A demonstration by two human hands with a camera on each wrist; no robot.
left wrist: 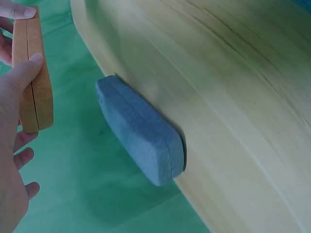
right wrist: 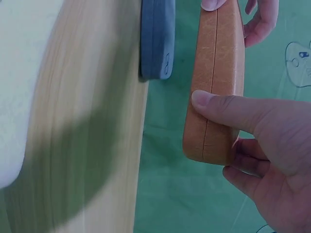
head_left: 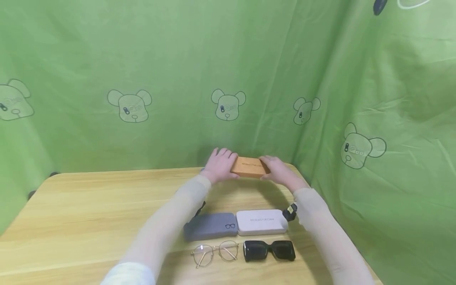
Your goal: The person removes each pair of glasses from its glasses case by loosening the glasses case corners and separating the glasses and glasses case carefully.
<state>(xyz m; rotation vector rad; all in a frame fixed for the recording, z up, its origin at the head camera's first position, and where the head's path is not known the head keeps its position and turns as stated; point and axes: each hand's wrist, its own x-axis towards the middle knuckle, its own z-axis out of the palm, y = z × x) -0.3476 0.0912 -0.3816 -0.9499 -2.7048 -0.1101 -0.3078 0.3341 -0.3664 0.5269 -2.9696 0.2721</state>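
Between my two hands is a tan-brown glasses case [head_left: 249, 167], raised over the back of the table. My left hand [head_left: 220, 165] grips its left end, thumb along the seam side in the left wrist view. The right hand [head_left: 279, 171] holds the other end, with its thumb [right wrist: 218, 108] across the seam and fingers behind. The case is closed. A blue glasses case [left wrist: 141, 131] lies at the table's far edge, near the left hand; in the head view it is mostly hidden behind that hand.
Nearer on the wooden table [head_left: 89, 221] lie a grey-blue glasses case [head_left: 210, 226] and a white one [head_left: 261, 221], side by side. Before them are thin-framed eyeglasses [head_left: 215, 253] and black sunglasses [head_left: 269, 250]. A green curtain [head_left: 178, 59] hangs behind and at the sides.
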